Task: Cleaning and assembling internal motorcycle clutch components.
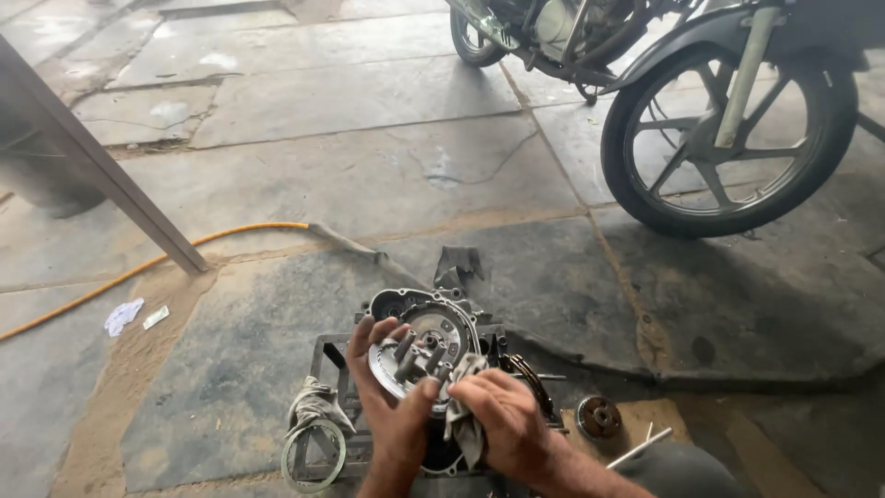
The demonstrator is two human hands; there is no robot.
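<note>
A round grey metal clutch assembly [426, 343] with short posts sits over a grey engine case [387, 302] on a small dark metal stand [324, 350]. My left hand [392, 397] grips the assembly from the left, fingers curled over its rim. My right hand [502, 420] presses a dirty grey rag [464, 424] against its near right side.
A thin metal ring [313, 456] and another rag [313, 401] lie left of the stand. A small round part [597, 417] and a rod [639, 446] lie to the right. A motorcycle wheel [728, 129] stands far right. An orange hose [157, 261] crosses left, beside a slanted metal post [101, 166].
</note>
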